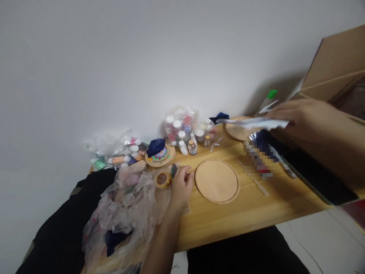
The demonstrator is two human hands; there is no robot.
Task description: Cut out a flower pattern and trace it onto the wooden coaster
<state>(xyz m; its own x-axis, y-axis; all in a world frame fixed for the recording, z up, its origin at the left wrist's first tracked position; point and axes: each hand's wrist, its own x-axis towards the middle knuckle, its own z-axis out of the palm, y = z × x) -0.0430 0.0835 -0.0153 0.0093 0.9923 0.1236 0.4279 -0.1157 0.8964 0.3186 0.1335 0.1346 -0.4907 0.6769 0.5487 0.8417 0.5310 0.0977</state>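
My left hand [182, 184] rests on the table with its fingers loosely curled. A small gap shows between thumb and forefinger, and I see nothing held there. Just right of it lies a round, bare wooden plate [217, 181] with a raised rim. Close by on its left stand a small amber-lidded jar [163, 179] and a dark piece [174, 170], partly covered by the hand. Over at the right, my right hand [299, 114] is closed on a white sheet of paper [253, 122], held above the table and blurred by motion.
A crumpled clear plastic bag [125, 201] covers the table's left. Behind are bagged bottles [181, 125], a decorated round board [161, 156] and another wooden plate [238, 133]. An open cardboard box [333, 61], a green-capped bottle [272, 94] and a black flat panel [319, 175] stand right.
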